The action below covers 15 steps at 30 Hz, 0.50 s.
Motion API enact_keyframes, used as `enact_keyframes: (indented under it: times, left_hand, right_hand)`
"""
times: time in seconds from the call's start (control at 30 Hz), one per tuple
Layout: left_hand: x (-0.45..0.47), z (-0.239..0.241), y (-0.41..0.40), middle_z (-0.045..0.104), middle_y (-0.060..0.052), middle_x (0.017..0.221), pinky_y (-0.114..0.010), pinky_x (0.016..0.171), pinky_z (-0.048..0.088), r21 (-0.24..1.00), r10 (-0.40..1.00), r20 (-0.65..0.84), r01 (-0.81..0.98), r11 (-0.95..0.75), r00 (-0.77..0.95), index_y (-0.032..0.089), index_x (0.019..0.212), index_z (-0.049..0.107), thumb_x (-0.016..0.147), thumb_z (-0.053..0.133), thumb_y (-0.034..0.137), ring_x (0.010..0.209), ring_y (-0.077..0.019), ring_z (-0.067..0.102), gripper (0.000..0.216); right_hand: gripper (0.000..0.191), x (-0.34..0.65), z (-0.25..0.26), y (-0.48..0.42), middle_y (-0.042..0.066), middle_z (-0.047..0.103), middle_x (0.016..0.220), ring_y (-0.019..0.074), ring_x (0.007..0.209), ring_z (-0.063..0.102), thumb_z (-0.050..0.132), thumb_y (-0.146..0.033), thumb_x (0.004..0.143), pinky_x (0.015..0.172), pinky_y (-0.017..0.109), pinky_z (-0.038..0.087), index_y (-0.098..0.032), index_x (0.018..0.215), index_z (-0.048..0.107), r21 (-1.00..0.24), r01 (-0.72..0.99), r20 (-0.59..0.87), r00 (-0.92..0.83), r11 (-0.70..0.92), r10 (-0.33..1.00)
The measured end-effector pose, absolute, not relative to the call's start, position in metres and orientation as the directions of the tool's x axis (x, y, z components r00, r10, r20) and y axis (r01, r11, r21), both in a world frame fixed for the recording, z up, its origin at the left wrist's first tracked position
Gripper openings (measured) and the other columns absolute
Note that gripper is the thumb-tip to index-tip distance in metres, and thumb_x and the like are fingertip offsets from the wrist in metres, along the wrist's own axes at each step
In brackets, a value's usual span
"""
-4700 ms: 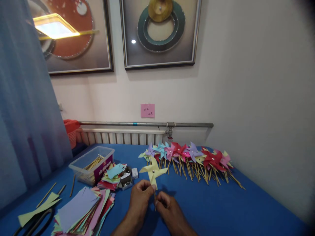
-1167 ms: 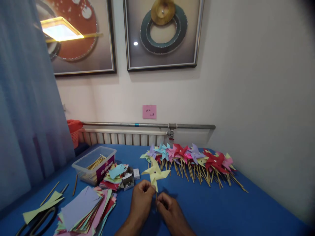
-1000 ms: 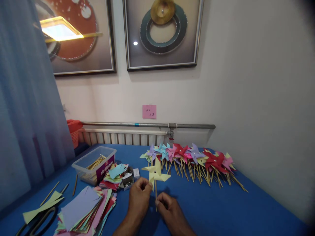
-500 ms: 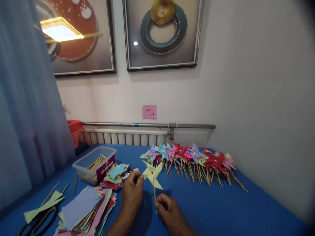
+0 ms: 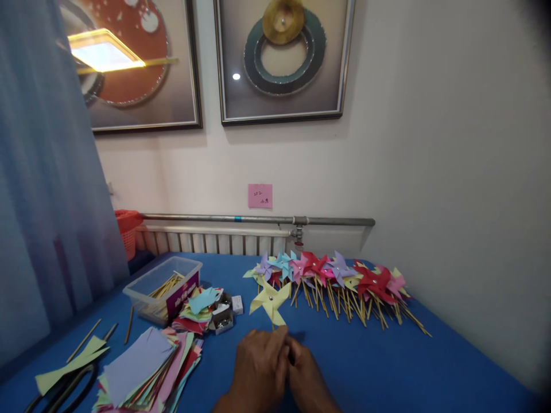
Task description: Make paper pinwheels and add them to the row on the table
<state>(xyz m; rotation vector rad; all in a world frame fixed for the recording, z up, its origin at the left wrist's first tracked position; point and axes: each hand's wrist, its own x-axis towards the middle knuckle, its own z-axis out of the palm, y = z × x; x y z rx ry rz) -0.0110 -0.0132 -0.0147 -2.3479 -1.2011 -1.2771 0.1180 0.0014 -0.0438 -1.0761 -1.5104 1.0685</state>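
Note:
A pale yellow paper pinwheel (image 5: 269,299) stands upright on a thin wooden stick just above my two hands. My left hand (image 5: 258,367) and my right hand (image 5: 306,374) are pressed together low in the middle, fingers curled around the stick, which is hidden between them. Behind the pinwheel, a long row of finished pinwheels (image 5: 336,278) in purple, blue, pink, red and yellow lies on the blue table (image 5: 387,367).
A clear plastic tub of sticks (image 5: 161,287) sits at left, beside a small box of pins (image 5: 221,318) and stacks of coloured paper squares (image 5: 146,367). Scissors (image 5: 60,387) and loose sticks lie far left. A radiator and pipe run along the wall.
My left hand let go of the pinwheel's blade and came down to join the right hand on the stick. The pinwheel's blades have turned.

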Motion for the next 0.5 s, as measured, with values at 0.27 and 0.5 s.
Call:
enact_keyframes:
  times: [0.27,0.5]
  left_hand:
    - [-0.016,-0.014,-0.010,0.075,-0.008,0.082,-0.037,0.071,0.051,0.138,0.584,0.761,0.809,-0.572,0.284,0.023,0.126,0.062,0.092,0.049,0.017,0.071,-0.0236,0.070,0.037]
    - [-0.024,-0.009,-0.004,0.075,-0.007,0.082,-0.036,0.071,0.048,0.124,0.587,0.771,0.846,-0.519,0.247,0.024,0.115,0.065,0.093,0.052,0.019,0.070,-0.0235,0.070,0.026]
  right_hand:
    - [0.029,0.118,-0.032,-0.004,0.002,0.063,0.072,0.0206,0.073,0.057,0.053,-0.046,0.087,0.068,0.030,0.045,-0.021,0.073,0.055,-0.963,0.137,0.212,-0.138,0.231,0.967]
    - [0.032,0.119,-0.030,-0.002,-0.003,0.050,0.066,0.0154,0.064,0.044,0.055,-0.049,0.086,0.061,0.027,0.037,-0.021,0.069,0.051,-0.959,0.165,0.212,-0.128,0.232,0.969]
